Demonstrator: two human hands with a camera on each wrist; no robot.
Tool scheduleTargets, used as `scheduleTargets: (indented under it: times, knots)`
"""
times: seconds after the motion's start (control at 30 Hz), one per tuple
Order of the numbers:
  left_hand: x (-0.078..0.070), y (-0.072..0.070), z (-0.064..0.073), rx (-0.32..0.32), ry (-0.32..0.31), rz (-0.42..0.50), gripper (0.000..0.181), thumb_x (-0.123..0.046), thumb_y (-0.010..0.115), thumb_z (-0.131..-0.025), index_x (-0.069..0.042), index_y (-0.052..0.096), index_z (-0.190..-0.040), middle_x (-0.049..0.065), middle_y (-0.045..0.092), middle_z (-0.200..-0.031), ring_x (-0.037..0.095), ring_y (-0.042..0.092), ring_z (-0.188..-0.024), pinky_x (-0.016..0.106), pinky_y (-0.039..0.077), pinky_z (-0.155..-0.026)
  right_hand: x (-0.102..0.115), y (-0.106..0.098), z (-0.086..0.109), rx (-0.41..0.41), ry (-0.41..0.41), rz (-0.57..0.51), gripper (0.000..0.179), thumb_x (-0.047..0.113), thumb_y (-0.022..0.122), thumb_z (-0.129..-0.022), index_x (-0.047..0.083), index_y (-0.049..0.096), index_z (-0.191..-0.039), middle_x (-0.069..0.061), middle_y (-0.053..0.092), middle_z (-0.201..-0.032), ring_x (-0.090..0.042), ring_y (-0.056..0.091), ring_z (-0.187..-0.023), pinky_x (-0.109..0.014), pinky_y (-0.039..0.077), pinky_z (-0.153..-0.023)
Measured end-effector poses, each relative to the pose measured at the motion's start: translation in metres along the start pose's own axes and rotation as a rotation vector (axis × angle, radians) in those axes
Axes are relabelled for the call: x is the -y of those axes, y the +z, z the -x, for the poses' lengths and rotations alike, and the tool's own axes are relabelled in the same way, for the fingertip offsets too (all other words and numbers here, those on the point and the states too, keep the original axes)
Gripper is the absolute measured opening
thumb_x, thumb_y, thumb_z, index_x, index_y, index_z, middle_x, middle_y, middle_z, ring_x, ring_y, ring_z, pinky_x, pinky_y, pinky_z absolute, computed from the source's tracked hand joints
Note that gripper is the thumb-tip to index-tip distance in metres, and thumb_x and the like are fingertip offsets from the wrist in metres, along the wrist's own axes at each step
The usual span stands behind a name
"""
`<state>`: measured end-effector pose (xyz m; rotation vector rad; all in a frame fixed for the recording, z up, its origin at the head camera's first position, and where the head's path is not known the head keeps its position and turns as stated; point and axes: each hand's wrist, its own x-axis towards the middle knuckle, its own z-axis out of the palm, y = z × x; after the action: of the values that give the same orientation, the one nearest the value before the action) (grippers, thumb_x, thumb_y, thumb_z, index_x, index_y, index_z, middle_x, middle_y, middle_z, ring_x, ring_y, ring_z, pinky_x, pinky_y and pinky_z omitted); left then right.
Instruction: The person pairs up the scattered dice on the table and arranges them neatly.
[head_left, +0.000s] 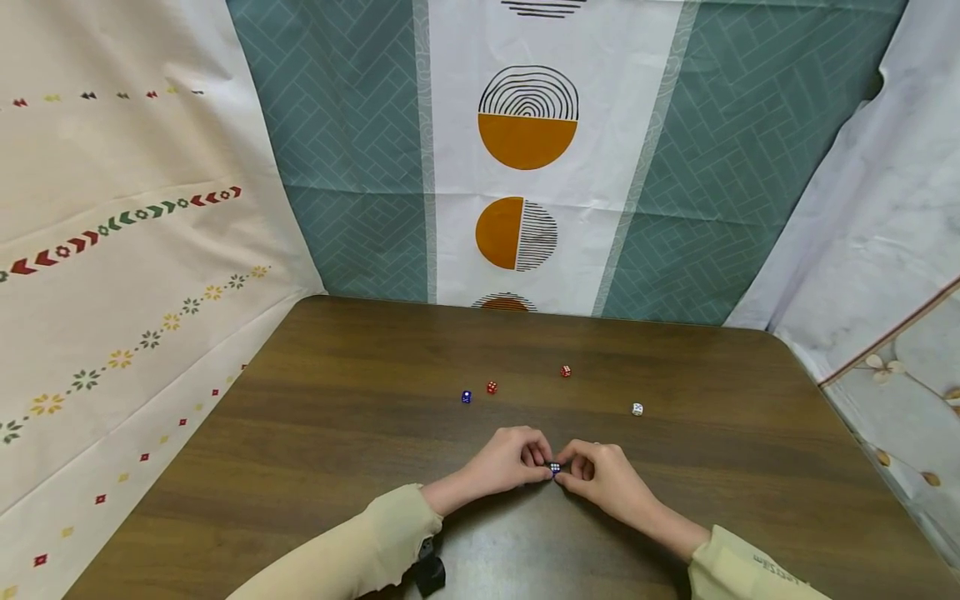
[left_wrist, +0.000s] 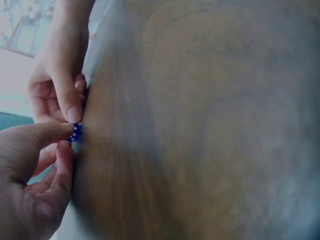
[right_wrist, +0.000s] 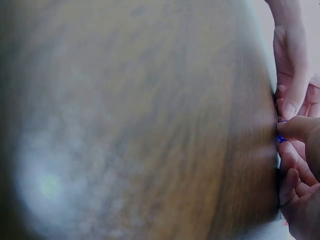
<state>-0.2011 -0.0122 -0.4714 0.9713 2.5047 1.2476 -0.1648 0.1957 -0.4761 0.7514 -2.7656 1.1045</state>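
A blue die (head_left: 555, 468) with white dots sits between the fingertips of both hands, low over the wooden table. From the left side, my left hand (head_left: 506, 461) pinches it with thumb and forefinger. My right hand (head_left: 609, 481) meets it from the opposite side, thumb and forefinger also pinching. In the left wrist view, part of the blue die (left_wrist: 75, 132) shows between the fingertips. Fingers hide most of the blue die (right_wrist: 281, 137) in the right wrist view.
Farther back on the brown table (head_left: 360, 433) lie another blue die (head_left: 467, 397), a red die (head_left: 492, 387), a second red die (head_left: 566, 371) and a white die (head_left: 637, 409). Patterned cloths (head_left: 352, 167) hang behind the table and along both sides.
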Motion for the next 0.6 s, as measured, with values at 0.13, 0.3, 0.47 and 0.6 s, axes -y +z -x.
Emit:
scheduleTargets:
  times: [0.13, 0.3, 0.47, 0.6]
  knots:
    - [-0.0006, 0.0005, -0.0007, 0.006, -0.012, -0.004, 0.01, -0.012, 0.079, -0.084, -0.01, 0.07, -0.088, 0.003, 0.066, -0.082, -0.005, 0.054, -0.066, 0.013, 0.048, -0.061, -0.0004, -0.0002, 0.0001, 0.002, 0.002, -0.009, 0.013, 0.013, 0.078, -0.084, 0.02, 0.069, -0.091, 0.014, 0.055, -0.061, 0.007, 0.044, -0.055, -0.017, 0.043, -0.052]
    - [-0.0008, 0.0003, -0.0015, 0.014, -0.011, -0.024, 0.01, -0.013, 0.079, -0.083, -0.012, 0.069, -0.087, 0.002, 0.066, -0.081, -0.005, 0.053, -0.067, 0.013, 0.047, -0.062, -0.0005, -0.0007, 0.0008, 0.017, 0.024, -0.026, 0.013, 0.016, 0.078, -0.084, 0.022, 0.068, -0.091, 0.014, 0.056, -0.062, 0.006, 0.044, -0.054, -0.018, 0.041, -0.052]
    - [-0.0003, 0.0002, -0.0022, 0.022, -0.011, -0.035, 0.011, -0.014, 0.079, -0.084, -0.012, 0.069, -0.087, 0.001, 0.065, -0.081, -0.005, 0.052, -0.068, 0.012, 0.046, -0.063, -0.0006, -0.0016, 0.0008, 0.032, 0.042, -0.044, 0.013, 0.019, 0.078, -0.085, 0.023, 0.068, -0.092, 0.013, 0.057, -0.063, 0.005, 0.044, -0.054, -0.018, 0.04, -0.051]
    - [0.0004, 0.0005, -0.0028, 0.024, -0.015, -0.031, 0.01, -0.014, 0.079, -0.084, -0.012, 0.069, -0.087, 0.001, 0.065, -0.081, -0.005, 0.052, -0.068, 0.013, 0.046, -0.063, -0.0005, -0.0025, 0.0007, 0.036, 0.051, -0.055, 0.013, 0.02, 0.078, -0.085, 0.023, 0.067, -0.092, 0.013, 0.057, -0.063, 0.004, 0.044, -0.053, -0.018, 0.04, -0.051]
